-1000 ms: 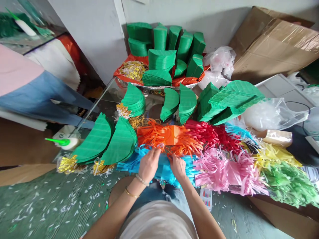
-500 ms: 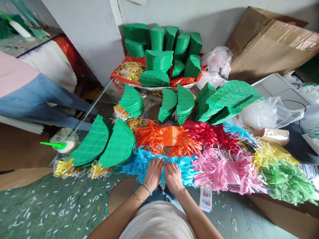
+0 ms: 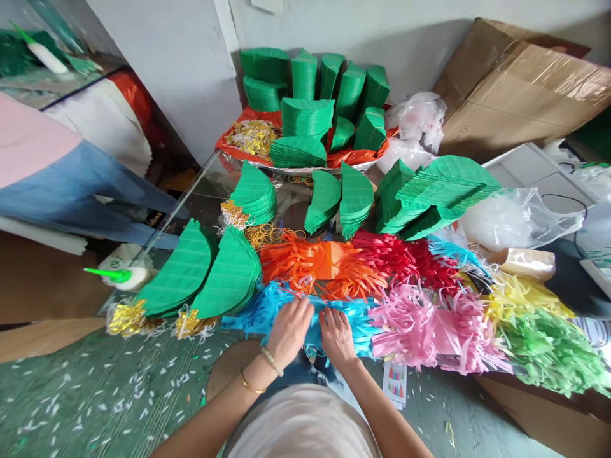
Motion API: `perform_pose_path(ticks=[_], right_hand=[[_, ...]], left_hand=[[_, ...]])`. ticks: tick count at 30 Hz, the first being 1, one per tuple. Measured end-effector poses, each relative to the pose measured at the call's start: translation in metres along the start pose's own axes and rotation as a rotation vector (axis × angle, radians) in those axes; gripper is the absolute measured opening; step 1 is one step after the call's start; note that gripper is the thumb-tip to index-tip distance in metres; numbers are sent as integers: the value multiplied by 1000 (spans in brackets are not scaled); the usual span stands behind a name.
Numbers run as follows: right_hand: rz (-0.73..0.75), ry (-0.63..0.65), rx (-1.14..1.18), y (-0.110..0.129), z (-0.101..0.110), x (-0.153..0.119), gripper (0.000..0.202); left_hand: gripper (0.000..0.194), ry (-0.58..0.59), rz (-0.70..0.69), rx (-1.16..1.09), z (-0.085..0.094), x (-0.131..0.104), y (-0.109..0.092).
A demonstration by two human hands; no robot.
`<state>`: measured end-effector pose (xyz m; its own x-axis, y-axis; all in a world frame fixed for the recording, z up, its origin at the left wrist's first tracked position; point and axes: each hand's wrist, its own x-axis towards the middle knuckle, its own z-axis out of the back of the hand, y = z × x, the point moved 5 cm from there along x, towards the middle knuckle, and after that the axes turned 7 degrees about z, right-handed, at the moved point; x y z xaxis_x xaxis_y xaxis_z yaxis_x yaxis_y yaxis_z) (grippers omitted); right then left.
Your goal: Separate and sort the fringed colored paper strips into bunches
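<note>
Blue fringed tissue paper lies along the near edge of the table, right in front of me. My left hand is over its middle, back upward, fingers side by side and bent down a little, with the fingertips partly out of sight. Beside it, my right hand rests on the blue paper with its fingers slightly apart. A narrow gap separates the two hands. Orange fringed paper lies just beyond them, and pink fringed paper is to the right.
Green half-round paper stacks stand at left, gold tags at their tips. A glue bottle lies nearby. Red, yellow and light green fringes lie rightward. Behind are more green stacks and a carton. Another person's jeans show at left.
My hands have drawn apart a little. The left hand has shifted slightly left and up, and the right hand's fingers have spread a bit. The paper piles look the same.
</note>
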<state>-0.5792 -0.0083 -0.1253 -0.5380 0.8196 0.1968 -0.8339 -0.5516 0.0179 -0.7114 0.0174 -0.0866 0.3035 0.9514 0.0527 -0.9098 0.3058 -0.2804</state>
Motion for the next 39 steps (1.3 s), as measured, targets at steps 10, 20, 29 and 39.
perform_pose_path(ticks=[10,20,29,39], right_hand=[[-142,34,-37,-40,15,-1,46],[-34,31,144,-7,18,17,28],[-240,20,193,-50,11,23,23],[-318,60,127,-59,5,31,24]], left_hand=[[42,3,-131,-52,-42,2,-5],[34,-43,-102,-70,-39,4,-3],[25,-80,169,-22,-20,18,33],[19,-143,202,22,-13,24,41]])
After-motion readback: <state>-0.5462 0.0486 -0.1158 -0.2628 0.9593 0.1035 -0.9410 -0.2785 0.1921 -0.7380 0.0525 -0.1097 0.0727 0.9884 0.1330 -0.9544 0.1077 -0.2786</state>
